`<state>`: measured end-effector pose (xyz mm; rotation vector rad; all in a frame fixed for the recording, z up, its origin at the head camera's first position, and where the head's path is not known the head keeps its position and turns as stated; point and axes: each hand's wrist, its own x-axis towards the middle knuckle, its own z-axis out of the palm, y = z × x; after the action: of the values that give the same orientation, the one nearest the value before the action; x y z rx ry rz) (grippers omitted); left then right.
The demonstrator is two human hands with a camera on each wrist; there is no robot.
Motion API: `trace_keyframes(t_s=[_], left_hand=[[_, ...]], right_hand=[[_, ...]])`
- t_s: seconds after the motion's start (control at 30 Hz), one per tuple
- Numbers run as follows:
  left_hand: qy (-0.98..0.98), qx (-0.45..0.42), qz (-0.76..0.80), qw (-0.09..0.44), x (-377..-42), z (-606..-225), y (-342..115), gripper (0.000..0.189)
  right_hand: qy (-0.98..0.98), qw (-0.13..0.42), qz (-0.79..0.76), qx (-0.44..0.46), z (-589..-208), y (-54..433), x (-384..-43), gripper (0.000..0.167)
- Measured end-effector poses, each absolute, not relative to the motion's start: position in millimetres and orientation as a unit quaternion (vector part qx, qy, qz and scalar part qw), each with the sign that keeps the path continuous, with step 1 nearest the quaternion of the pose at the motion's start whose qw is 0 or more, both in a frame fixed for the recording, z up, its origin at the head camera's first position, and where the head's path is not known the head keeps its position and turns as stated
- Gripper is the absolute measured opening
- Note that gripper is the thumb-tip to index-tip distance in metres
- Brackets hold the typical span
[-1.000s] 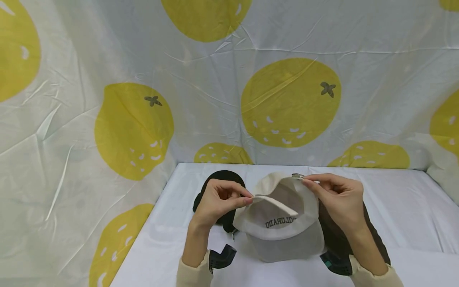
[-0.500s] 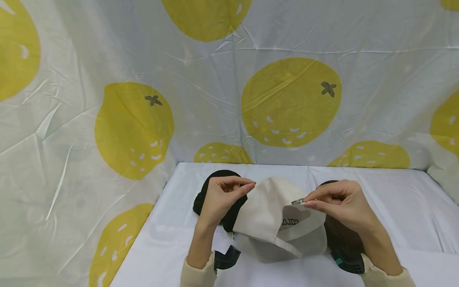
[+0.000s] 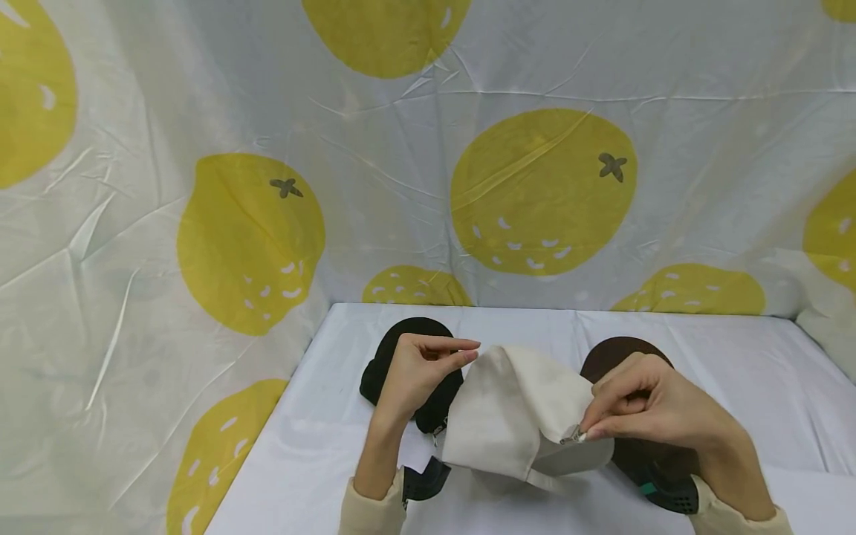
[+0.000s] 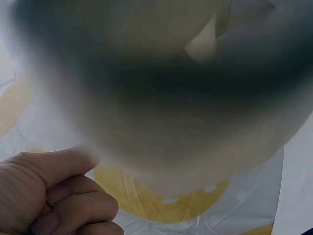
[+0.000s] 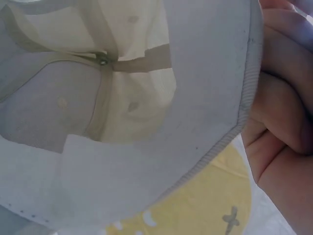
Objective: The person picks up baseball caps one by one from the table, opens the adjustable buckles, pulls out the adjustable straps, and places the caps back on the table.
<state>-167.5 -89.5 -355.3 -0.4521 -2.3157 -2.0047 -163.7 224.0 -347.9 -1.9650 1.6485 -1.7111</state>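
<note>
Grip: right hand (image 3: 658, 405) pinching, thumb and fingers on the back edge of a cream baseball cap (image 3: 495, 420) at its buckle. Left hand (image 3: 421, 368) with forefinger and thumb extended, a gap between the tips, just beside the crown; in the left-wrist view the forefinger meets the cap's blurred edge.

Backdrop (image 3: 388, 186): creased, slightly glossy white fabric, printed with large yellow lemons.

Tabletop covering (image 3: 769, 394): white, smooth, lightly wrinkled.

Cream baseball cap: matte woven cloth, between the hands above the tabletop, tilted, its crown folded into a soft ridge; flat, curved-edged brim (image 3: 582, 461) below. Inside, broad pale sweatband (image 5: 210, 93), taped seams (image 5: 144, 63) meeting at the crown.

Dark brown cap (image 3: 618, 357): rounded dome, partly behind the right hand.

Black cap (image 3: 383, 368): rounded, behind the left hand.

Sleeves (image 3: 374, 509): cream, plain.

Wrist cameras (image 3: 426, 479): angular black casings, one per wrist.

Loose strap (image 3: 545, 481): narrow, cream, hanging from the cap's lower edge.

Buckle (image 3: 572, 435): small, metallic, at the right fingertips.
</note>
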Motion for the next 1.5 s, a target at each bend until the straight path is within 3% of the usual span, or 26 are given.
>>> trace_keyframes(t_s=[0.53,0.87,1.13,1.5], left_hand=[[-0.747,-0.187,-0.638,-0.003,-171.9,-365.5,-77.3,0.016],[-0.729,-0.203,-0.654,-0.015,-175.5,-372.7,-68.9,0.018],[-0.713,-0.209,-0.669,-0.004,-174.1,-373.8,-61.9,0.014],[-0.713,-0.198,-0.673,0.011,-171.0,-372.9,-54.6,0.01]], right_hand=[[0.535,0.062,-0.503,-0.676,-344.7,226.3,-160.0,0.024],[0.556,0.051,-0.482,-0.675,-351.6,227.7,-163.0,0.027],[0.569,0.087,-0.468,-0.671,-355.1,224.1,-162.5,0.024],[0.61,0.093,-0.454,-0.643,-358.8,222.0,-159.5,0.02]])
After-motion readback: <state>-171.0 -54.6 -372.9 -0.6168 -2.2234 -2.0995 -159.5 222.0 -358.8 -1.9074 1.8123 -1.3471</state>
